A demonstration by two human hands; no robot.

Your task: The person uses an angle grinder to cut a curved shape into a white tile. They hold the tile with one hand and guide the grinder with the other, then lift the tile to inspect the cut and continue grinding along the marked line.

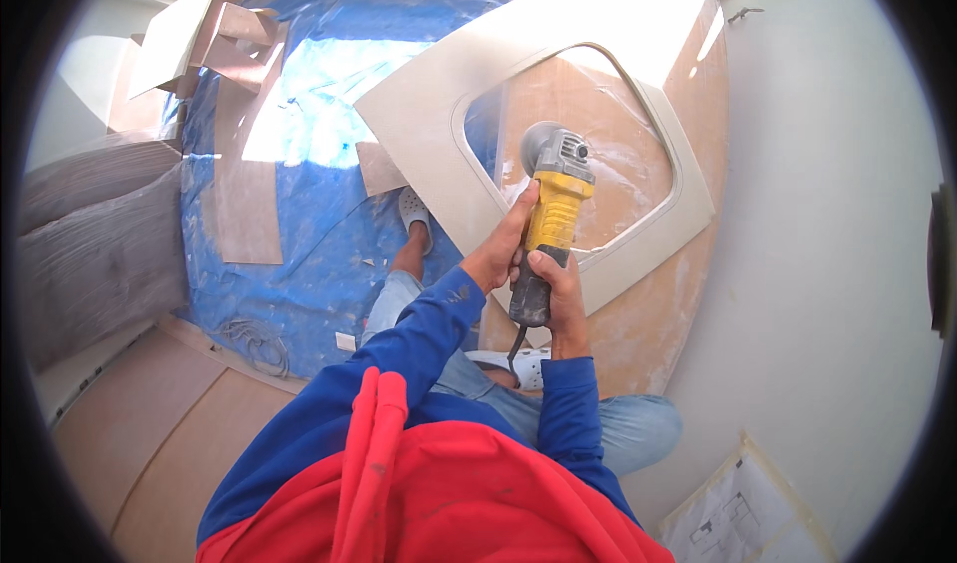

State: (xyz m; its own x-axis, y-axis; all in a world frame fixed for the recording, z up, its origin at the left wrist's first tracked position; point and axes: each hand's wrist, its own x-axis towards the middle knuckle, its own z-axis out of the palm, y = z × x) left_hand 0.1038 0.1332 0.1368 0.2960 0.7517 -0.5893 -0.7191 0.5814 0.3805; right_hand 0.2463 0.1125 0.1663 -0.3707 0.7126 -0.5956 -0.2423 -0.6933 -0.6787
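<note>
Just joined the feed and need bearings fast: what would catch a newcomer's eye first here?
The yellow grinder at centre, gripped by both hands: left hand on its body, right hand on the dark rear grip. Its head meets the pale tile, which has a large rounded cutout and leans over a board. Left of it, a blue tarp covers the floor.

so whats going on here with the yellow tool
A person in blue sleeves holds a yellow angle grinder with both hands: the left hand grips the yellow body, the right hand the dark rear handle. Its head sits at the inner edge of a large cutout in a pale tile, which leans over a dusty board. Blue plastic sheeting covers the floor, with tile offcuts lying on it.
</note>
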